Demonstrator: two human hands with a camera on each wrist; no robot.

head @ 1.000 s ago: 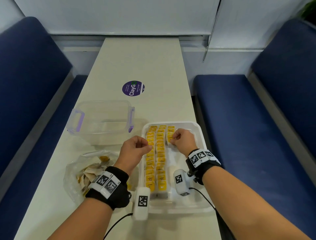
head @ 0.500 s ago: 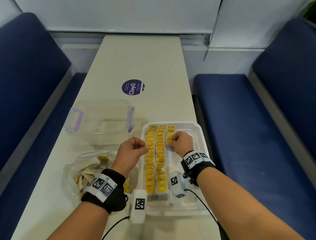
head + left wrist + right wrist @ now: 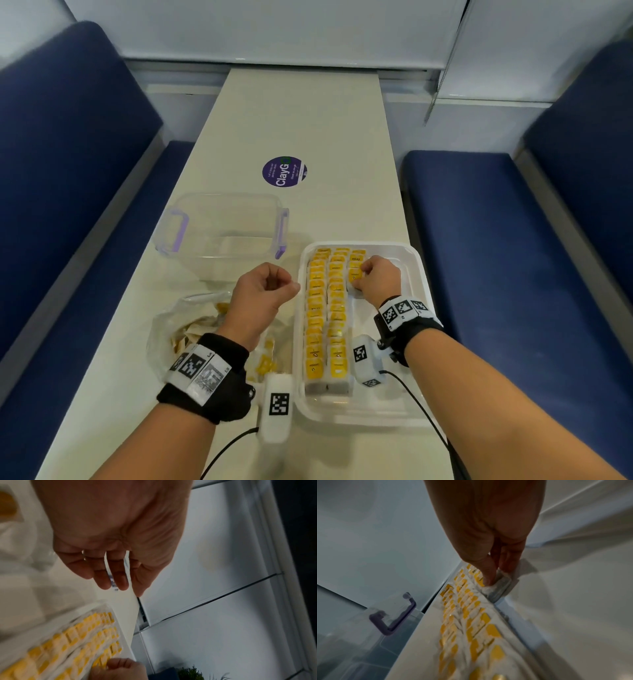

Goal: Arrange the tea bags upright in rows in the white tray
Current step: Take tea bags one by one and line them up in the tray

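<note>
Standing on edge in the white tray [image 3: 423, 346], the tea bags [image 3: 325, 308] form two full rows running from the near wall to the far one, yellow tags uppermost; packed face to face, each thin paper sachet props its neighbour, which is likely why none has slumped. A third, short row [image 3: 356, 263] is begun at the far end, and the right hand [image 3: 378, 275] is down on it. In the right wrist view its thumb and fingers pinch the nearest sachet of that row, probably steadying it upright, since a lone bag is limp and would topple into the bare part of the tray.

Left of the tray, the left hand [image 3: 265, 291] hovers above the bench [image 3: 308, 109] with its fingers loosely curled and nothing in them, seemingly ready to fetch more. Under that wrist lies a crumpled clear plastic bag [image 3: 178, 325] with loose sachets inside, kept close for short reaches.

Farther off sits a clear, rigid plastic box [image 3: 222, 233] with purple clip handles, and beyond it a round purple sticker [image 3: 284, 171] flat on the smooth pale surface.
</note>
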